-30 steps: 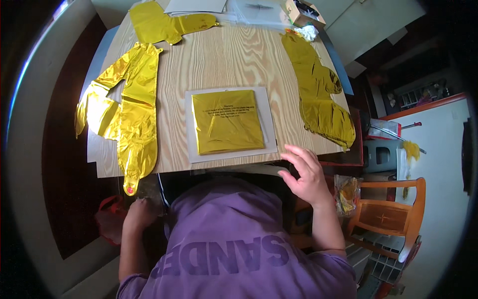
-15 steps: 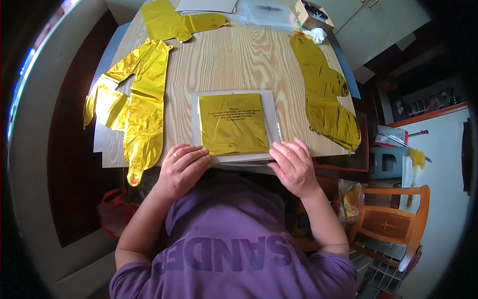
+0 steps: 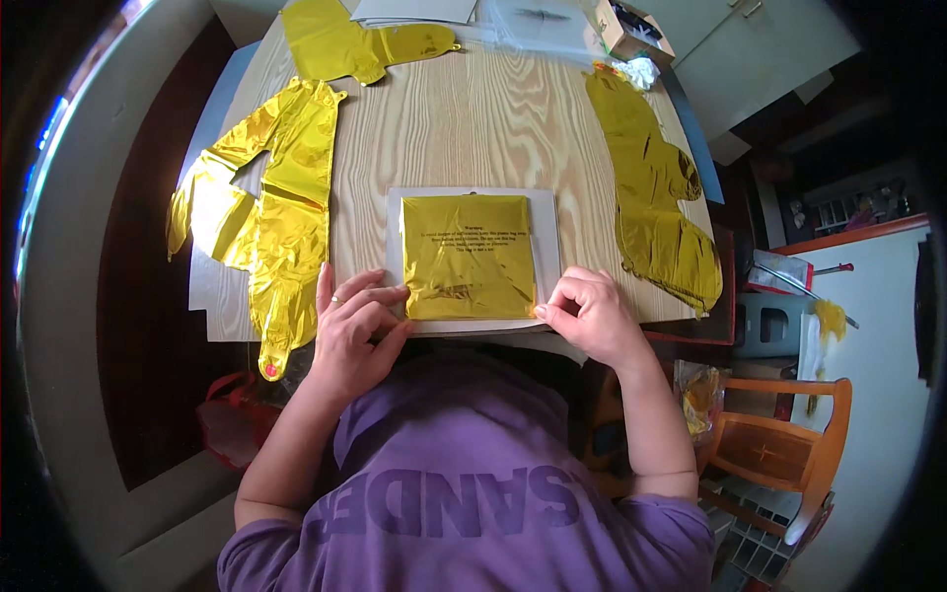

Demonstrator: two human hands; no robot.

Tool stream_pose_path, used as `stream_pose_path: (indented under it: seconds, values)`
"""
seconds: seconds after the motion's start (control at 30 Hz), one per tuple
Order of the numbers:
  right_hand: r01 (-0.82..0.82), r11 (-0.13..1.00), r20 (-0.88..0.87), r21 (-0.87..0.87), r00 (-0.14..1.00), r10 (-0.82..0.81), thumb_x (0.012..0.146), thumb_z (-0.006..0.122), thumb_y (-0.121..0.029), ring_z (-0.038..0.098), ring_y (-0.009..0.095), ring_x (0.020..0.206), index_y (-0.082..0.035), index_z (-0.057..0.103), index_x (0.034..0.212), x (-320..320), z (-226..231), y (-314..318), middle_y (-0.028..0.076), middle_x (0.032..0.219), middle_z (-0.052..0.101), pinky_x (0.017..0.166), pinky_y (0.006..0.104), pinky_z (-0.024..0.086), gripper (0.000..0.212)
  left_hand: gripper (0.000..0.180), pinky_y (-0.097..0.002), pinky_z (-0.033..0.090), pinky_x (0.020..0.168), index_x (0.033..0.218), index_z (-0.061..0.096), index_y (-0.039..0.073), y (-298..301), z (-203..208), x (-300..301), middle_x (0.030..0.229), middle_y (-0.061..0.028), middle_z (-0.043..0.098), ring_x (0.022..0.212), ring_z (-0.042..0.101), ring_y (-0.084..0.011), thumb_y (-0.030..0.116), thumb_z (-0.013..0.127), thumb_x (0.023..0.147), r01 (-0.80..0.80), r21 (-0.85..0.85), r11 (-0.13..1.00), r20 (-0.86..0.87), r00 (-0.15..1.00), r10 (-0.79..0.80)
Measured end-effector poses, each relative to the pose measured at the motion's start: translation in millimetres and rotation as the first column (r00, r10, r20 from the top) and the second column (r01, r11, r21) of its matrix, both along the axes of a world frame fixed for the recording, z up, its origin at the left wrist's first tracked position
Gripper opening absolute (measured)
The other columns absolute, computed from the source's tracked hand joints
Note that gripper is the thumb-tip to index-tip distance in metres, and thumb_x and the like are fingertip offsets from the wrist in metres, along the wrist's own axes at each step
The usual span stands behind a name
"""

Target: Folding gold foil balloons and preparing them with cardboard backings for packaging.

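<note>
Left hand (image 3: pixel 352 321) lies at the near-left corner of a clear flat packet (image 3: pixel 472 259), fingers together and bent, fingertips pressing on the packet's left margin; a ring shows on one finger. Right hand (image 3: pixel 592 316) sits at the near-right corner, fingers curled, thumb and forefinger pinching the packet's near edge. The packet holds a folded gold foil balloon (image 3: pixel 468 255) with small dark print on its face, and rests on the near middle of a light wooden table (image 3: pixel 464 123), squarely in front of the person.

Judged step: the packet is being steadied and its near edge gripped, apparently to open it or draw out the folded foil. The next move would call for the left hand to hold the packet down while the right parts or pulls the edge without tearing the foil.

Left of the packet lies a flattened gold foil balloon (image 3: pixel 271 212), reaching the table's near-left edge; a second (image 3: pixel 656 192) lies along the right side, a third (image 3: pixel 360 44) at the far left. A small open box (image 3: pixel 631 25) stands at the far right. A wooden chair (image 3: pixel 779 449) stands right of the person.
</note>
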State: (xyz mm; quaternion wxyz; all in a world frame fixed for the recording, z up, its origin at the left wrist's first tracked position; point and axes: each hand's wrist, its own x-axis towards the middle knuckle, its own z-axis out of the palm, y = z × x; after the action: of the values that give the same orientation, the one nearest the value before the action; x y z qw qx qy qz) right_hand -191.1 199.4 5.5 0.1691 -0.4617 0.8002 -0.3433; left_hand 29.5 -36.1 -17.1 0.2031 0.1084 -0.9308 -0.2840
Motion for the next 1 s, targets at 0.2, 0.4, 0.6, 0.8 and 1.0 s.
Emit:
stream_pose_path:
  seconds: [0.2,0.4,0.6,0.8,1.0]
  values:
    - [-0.045,0.979,-0.299,-0.199,0.954,-0.017,0.078,0.08,-0.019,0.058,0.025,0.075,-0.01,0.059,0.07,14,-12,12,0.003,0.076,0.058,0.074,0.0376,0.041,0.024,0.019,-0.0554,0.019,0.12,0.08,0.061,0.012,-3,-8,7,0.112,-0.0029,0.07,0.125,0.058,-0.028,0.012,0.08,0.077,0.065,-0.084,0.994,-0.097,0.993,-0.073]
    - [-0.072,0.978,-0.488,-0.196,0.872,-0.033,0.068,0.084,-0.013,0.057,0.022,0.081,-0.013,0.063,0.082,30,-6,18,0.001,0.09,0.06,0.08,0.0389,0.042,0.026,0.023,-0.053,0.043,0.108,0.089,0.06,0.007,-2,-11,12,0.113,-0.0116,0.068,0.117,0.064,-0.0317,0.009,0.08,0.079,0.197,-0.078,0.977,-0.218,0.953,-0.21]
    - [-0.082,0.973,-0.511,-0.217,0.858,-0.042,0.069,0.082,-0.006,0.059,0.025,0.081,-0.012,0.063,0.087,36,-10,18,0.003,0.091,0.063,0.078,0.0395,0.043,0.027,0.026,-0.0516,0.047,0.105,0.094,0.058,0.004,0,-15,15,0.117,-0.0162,0.065,0.12,0.062,-0.0356,0.008,0.08,0.079,0.26,-0.057,0.964,-0.244,0.933,-0.266]
    - [-0.153,0.952,-0.604,-0.265,0.796,-0.04,0.076,0.077,-0.007,0.057,0.021,0.08,-0.011,0.064,0.091,39,-13,16,0.001,0.088,0.06,0.078,0.0379,0.043,0.02,0.025,-0.0498,0.051,0.098,0.093,0.057,0.003,1,-16,12,0.107,-0.0164,0.064,0.113,0.064,-0.0384,0.008,0.079,0.081,0.246,-0.008,0.969,-0.309,0.921,-0.237]
    - [-0.17,0.936,-0.649,-0.31,0.757,-0.077,0.079,0.076,-0.007,0.058,0.021,0.078,-0.009,0.066,0.092,38,15,12,0.002,0.093,0.063,0.076,0.038,0.045,0.017,0.029,-0.0382,0.052,0.078,0.094,0.06,0.004,0,9,5,0.099,-0.012,0.063,0.095,0.065,-0.0311,0.011,0.083,0.077,0.088,-0.09,0.992,-0.457,0.881,-0.119]
